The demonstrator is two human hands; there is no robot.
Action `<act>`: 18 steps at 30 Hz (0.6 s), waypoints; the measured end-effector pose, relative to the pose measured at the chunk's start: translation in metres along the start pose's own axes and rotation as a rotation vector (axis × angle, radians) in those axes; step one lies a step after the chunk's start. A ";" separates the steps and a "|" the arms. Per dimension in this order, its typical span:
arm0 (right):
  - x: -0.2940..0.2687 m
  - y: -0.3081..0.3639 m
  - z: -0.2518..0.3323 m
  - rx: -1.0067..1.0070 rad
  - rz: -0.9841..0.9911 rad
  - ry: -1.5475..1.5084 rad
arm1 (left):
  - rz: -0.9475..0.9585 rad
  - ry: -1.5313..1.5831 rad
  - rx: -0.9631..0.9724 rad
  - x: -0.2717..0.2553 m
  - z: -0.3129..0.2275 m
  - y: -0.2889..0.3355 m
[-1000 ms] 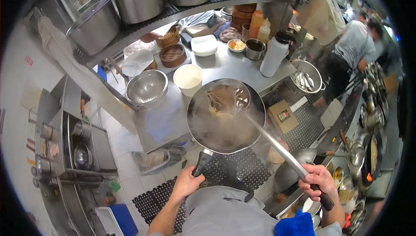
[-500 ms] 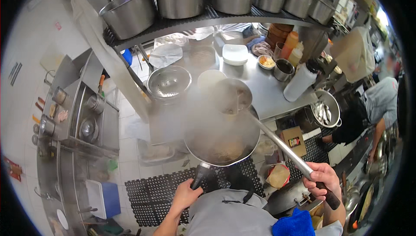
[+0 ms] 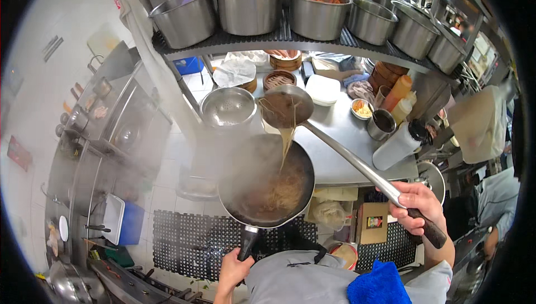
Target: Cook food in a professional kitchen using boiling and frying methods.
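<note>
My left hand (image 3: 233,269) is closed round the black handle of a frying pan (image 3: 308,192). Brown noodles (image 3: 282,195) lie in the pan, and steam covers its left side. My right hand (image 3: 416,206) grips the dark end of a long-handled ladle (image 3: 352,156). The ladle's bowl is raised above the pan's far rim, with some noodles in it. From the bowl a strand of noodles hangs down into the pan. Beyond the pan, a metal colander (image 3: 228,105) and a stack of white dishes (image 3: 322,89) stand on the steel counter (image 3: 346,131).
Several steel pots (image 3: 249,10) line a shelf (image 3: 301,43) above the counter. Sauce bottles (image 3: 399,91) and a white bottle (image 3: 395,150) stand at the counter's right. A cardboard box (image 3: 373,223) is below. Another person (image 3: 497,200) is at far right.
The ladle bowl has lifted clear of the steam, away from the pan, and noodles now trail from it. The pan sits further left in view, its noodles showing more plainly. Both hands keep their grips.
</note>
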State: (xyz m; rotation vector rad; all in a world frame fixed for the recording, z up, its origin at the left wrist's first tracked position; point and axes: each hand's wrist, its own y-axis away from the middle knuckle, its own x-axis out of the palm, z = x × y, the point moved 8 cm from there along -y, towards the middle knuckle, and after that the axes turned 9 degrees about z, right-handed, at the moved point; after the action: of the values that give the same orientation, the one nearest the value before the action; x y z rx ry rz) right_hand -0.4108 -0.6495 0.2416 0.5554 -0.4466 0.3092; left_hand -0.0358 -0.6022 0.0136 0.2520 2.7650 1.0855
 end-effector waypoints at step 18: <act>-0.068 -0.082 0.000 -0.078 0.074 0.042 | -0.058 0.089 -0.038 0.025 -0.002 0.019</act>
State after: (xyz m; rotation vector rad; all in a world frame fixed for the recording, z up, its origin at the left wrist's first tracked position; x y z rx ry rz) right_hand -0.4364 -0.7269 0.1731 0.4566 -0.4374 0.3721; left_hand -0.0590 -0.5846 0.0256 0.1210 2.8062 1.1611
